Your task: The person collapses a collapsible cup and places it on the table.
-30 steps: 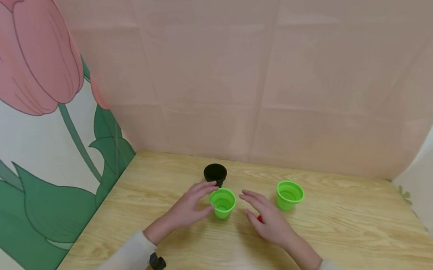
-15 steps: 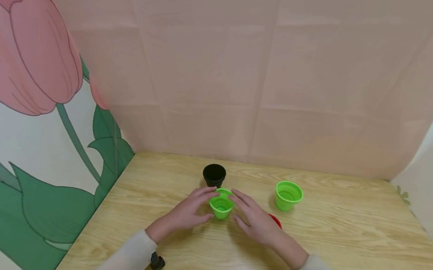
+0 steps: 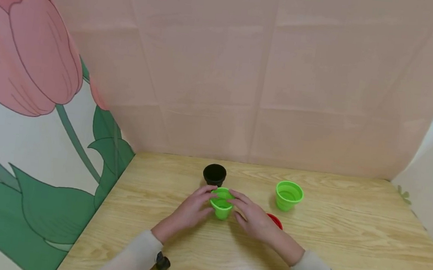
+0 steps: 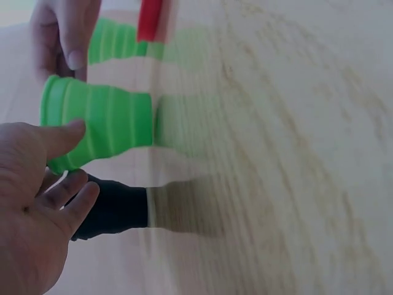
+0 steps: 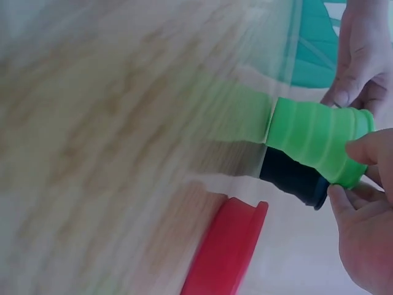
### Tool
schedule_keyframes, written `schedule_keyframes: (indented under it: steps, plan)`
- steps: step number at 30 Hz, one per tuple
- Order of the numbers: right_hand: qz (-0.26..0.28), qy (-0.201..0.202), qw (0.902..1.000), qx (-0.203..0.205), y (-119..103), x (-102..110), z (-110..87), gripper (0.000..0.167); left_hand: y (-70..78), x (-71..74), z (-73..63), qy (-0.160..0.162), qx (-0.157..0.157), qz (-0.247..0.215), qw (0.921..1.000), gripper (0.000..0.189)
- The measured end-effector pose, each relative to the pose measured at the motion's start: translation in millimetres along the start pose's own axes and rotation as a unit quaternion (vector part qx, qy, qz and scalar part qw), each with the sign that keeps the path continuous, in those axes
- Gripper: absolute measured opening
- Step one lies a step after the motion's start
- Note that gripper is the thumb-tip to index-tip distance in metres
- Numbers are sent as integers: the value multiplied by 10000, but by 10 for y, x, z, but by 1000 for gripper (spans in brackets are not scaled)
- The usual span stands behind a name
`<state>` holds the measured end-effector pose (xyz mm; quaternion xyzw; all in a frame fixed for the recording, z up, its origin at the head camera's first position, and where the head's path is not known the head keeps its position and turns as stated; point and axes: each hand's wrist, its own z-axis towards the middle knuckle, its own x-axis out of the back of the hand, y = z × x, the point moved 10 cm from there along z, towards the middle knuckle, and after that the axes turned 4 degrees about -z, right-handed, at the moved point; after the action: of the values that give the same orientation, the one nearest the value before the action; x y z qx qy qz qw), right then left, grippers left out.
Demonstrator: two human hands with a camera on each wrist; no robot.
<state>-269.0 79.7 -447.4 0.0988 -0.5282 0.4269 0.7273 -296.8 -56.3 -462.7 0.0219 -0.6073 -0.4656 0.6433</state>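
Observation:
A ribbed green cup stands upright on the table between both hands, wider at its rim than at its base. From the left, my left hand holds the rim, thumb on the near side and fingers behind. My right hand grips the rim from the other side in the same way. Just behind this cup is a black cup, partly covered by it in the left wrist view. Beside the right hand lies a low red piece with a flared rim, mostly hidden by that hand in the head view.
A second green cup stands farther back to the right on the wooden table. A plain pinkish cloth hangs behind the table. On the left is a panel with a tulip print.
My right hand has moved left to the green cup, uncovering part of the red piece. The left hand has shifted slightly right, and both sets of fingers have closed in on the rim.

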Motion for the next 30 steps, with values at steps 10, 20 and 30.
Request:
schedule_keyframes:
  steps: [10,20,30]
  plan:
    - [1342,426,9889,-483,82,207,13,31,20,35,26,-189,351,-1449,9886,40]
    - [2127,221,9702,-1142,189,160,-41,24,144,80,75,-180,415,-2264,9730,41]
    - [1871,229,9770,-999,179,201,-88,15,246,72,68,-118,476,-1954,9795,27]
